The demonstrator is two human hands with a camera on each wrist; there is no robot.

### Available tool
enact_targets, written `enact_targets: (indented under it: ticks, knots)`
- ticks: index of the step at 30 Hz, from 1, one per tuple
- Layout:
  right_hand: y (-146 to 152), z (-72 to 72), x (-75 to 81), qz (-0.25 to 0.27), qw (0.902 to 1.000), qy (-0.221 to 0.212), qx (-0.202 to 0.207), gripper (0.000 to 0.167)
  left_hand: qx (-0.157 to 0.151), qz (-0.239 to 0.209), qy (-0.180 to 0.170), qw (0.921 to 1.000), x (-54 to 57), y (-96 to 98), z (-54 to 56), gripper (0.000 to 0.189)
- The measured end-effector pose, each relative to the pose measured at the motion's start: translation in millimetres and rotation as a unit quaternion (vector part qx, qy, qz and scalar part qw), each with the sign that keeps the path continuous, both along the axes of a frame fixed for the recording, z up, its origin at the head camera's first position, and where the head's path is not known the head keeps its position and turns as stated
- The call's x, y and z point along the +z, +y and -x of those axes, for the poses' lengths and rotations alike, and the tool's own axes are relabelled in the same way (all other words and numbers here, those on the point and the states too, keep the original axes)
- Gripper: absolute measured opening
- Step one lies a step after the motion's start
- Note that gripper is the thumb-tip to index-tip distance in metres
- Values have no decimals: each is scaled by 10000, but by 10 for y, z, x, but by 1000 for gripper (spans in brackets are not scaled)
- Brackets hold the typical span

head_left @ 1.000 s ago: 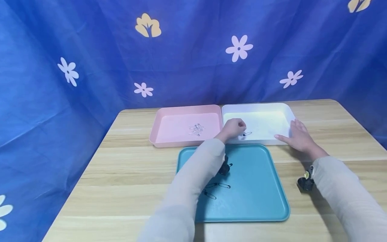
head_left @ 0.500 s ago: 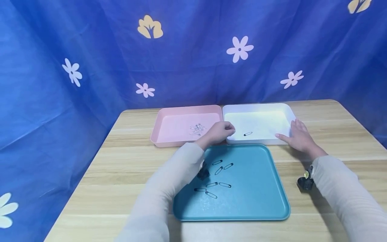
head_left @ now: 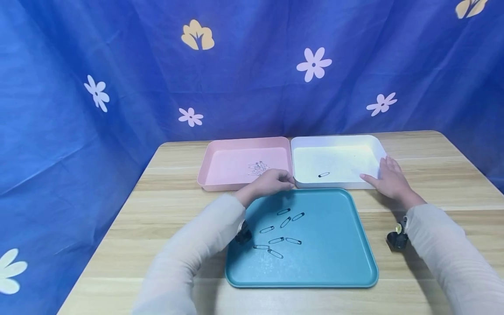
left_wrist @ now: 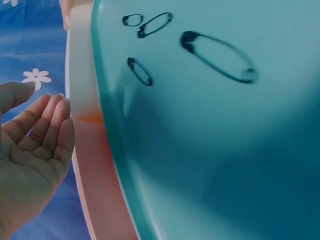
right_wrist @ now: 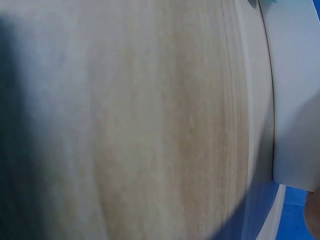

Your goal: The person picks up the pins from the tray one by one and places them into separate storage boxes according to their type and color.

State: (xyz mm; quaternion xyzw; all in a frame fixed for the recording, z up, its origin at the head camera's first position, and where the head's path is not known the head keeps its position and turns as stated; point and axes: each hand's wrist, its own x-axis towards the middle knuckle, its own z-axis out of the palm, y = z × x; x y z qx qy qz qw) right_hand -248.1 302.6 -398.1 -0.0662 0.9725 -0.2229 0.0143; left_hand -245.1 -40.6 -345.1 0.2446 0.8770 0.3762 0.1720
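Note:
My left hand hovers over the back edge of the teal tray, near where the pink and white trays meet. In the left wrist view its fingers are loosely bent with nothing in them. Several black safety pins lie scattered on the teal tray; one safety pin shows large in the left wrist view. My right hand rests at the right front corner of the white tray, thumb on its front rim. Inside that tray lies one black-headed safety pin.
A pink tray with a small heap of silver safety pins stands left of the white tray. All trays sit on a wooden table. A blue flowered curtain hangs behind.
My left hand has drawn back from over the white tray, moving left and toward me, uncovering more pins on the teal tray. The right hand stays at the white tray's corner.

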Motion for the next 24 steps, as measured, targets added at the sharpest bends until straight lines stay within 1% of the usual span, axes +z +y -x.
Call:
enact_targets:
  ticks: [3,6,8,10,14,17,24]
  knots:
    - [1,-14,4,17,10000,-1,-39,95,-197,121,-101,9997,-16,-62,-54,18]
    - [-1,-24,8,25,10000,6,-51,95,-402,224,-288,9985,-43,-114,-100,21]
    - [-3,-28,10,35,10000,2,-57,95,-468,334,-369,9977,-59,-142,-130,23]
    - [-6,-31,12,61,10000,-16,-59,96,-492,483,-394,9968,-79,-165,-157,24]
    - [-14,-33,13,70,9999,-65,-62,97,-519,996,-225,9934,-121,-194,-200,23]
    - [-19,-32,13,44,9999,-93,-67,98,-509,1249,-168,9907,-145,-200,-222,20]
    - [-15,-22,22,16,10000,-61,-70,99,-410,1352,-137,9899,-188,-179,-245,12]
